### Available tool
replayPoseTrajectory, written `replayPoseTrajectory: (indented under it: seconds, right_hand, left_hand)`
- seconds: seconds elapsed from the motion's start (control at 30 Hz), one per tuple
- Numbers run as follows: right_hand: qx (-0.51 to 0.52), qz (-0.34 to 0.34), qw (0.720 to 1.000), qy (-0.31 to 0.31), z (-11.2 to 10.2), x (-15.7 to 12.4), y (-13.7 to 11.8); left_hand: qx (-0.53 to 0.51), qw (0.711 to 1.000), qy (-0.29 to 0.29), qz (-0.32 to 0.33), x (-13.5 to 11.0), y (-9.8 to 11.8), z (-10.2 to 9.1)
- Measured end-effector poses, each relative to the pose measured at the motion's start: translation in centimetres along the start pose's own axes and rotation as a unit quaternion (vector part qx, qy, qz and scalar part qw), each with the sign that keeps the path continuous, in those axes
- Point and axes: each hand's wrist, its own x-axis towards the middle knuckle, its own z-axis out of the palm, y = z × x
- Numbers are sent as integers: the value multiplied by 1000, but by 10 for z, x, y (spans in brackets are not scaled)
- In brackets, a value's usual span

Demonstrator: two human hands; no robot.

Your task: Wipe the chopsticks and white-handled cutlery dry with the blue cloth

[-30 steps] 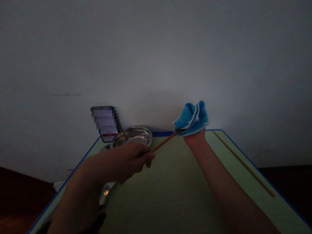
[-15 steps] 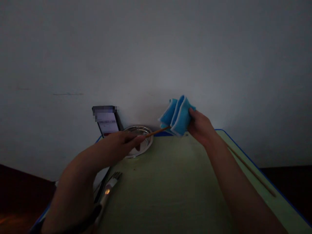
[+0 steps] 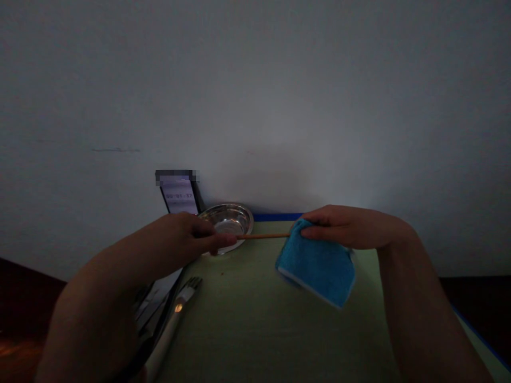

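Observation:
My left hand (image 3: 195, 237) pinches one end of a thin wooden chopstick (image 3: 262, 236), held level above the table. The other end runs into a folded blue cloth (image 3: 319, 266) with pale edging. My right hand (image 3: 345, 226) is closed on this cloth around the chopstick's far end, thumb and fingers pressing it together. Much of the cloth hangs below the fingers. Just behind my left hand stands a shiny metal bowl (image 3: 249, 222), partly covered by the hand.
A phone (image 3: 180, 196) showing a timer leans against the wall (image 3: 279, 96) behind the bowl. On the left of the green, blue-edged table (image 3: 247, 330) lies a fork (image 3: 179, 307) with a light handle. Dark and pale objects beside it are partly hidden by my left arm.
My right hand has turned over and moved lower and to the right with the cloth, which now hangs down. The chopstick has gone from slanted to nearly level.

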Motion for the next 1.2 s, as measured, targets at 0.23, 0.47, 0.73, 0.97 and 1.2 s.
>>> replayPoseTrajectory:
  seconds: [0.23, 0.47, 0.73, 0.97, 1.2]
  right_hand:
    - [-148, -27, 986, 68, 11, 12, -24]
    - [-84, -24, 996, -10, 11, 4, -18]
    - [-117, 32, 992, 33, 11, 8, -25]
    - [-137, 26, 989, 45, 13, 12, -37]
    - [-106, 39, 993, 38, 10, 7, -32]
  left_hand:
    - [-9, 996, -27, 87, 7, 28, 8]
    - [25, 990, -20, 139, 10, 26, 11]
    - [31, 990, 3, 140, 11, 30, 11]
    - [11, 987, 7, 161, 10, 48, 8]
    - [-1, 990, -12, 137, 9, 38, 10]
